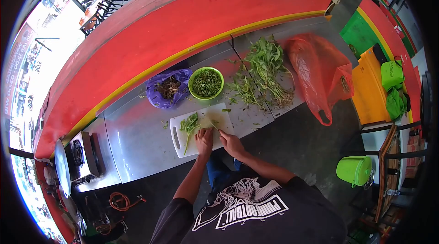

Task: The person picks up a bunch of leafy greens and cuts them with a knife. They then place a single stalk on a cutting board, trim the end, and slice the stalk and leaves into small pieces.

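Observation:
A white cutting board (182,122) lies tilted near the counter's front edge. On it, a leafy green sprig (189,125) with a long stem rests left of my left hand (204,141). The fingers of my left hand are closed and pressed down on greens at the board, mostly hidden beneath them. My right hand (232,143) is closed at the board's right side; a thin shape that looks like a knife (215,125) points away from it. Behind the board stands a lime-green bowl (222,84) of chopped greens. Beside it, a purple plastic bag (157,101) holds brown roots and stems.
Uncut leafy greens (265,65) with roots lie on the metal counter (141,141), left of a red plastic bag (311,70). A gas stove (82,154) stands at far left. A red wall (183,24) rises behind. A green lidded bucket (354,170) is at right.

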{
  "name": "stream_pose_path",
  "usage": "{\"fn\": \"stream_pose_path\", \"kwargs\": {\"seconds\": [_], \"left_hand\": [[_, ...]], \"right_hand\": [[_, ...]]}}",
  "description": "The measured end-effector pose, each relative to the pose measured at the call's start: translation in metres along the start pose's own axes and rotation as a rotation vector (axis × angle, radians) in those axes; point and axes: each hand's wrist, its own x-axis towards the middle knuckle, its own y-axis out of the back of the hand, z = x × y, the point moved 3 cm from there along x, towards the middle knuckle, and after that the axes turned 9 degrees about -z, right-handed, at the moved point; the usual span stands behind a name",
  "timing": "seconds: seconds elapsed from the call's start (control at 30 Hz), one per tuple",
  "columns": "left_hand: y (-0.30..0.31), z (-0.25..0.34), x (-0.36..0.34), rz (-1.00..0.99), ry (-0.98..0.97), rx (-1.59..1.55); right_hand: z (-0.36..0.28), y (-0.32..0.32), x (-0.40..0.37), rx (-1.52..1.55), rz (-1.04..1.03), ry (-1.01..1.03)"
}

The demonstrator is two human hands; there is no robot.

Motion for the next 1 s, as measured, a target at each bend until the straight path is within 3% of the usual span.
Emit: {"fn": "stream_pose_path", "kwargs": {"seconds": [0.1, 0.17, 1.0], "left_hand": [[-0.003, -0.003, 0.003, 0.011, 0.01, -0.007], [-0.003, -0.003, 0.002, 0.014, 0.004, -0.011], [-0.006, 0.0, -0.004, 0.054, 0.051, -0.062]], "right_hand": [[-0.001, 0.009, -0.017, 0.057, 0.043, 0.042], [0.001, 0.014, -0.026, -0.002, -0.037, -0.008], [-0.005, -0.011, 0.006, -0.033, 0.038, 0.024]]}}
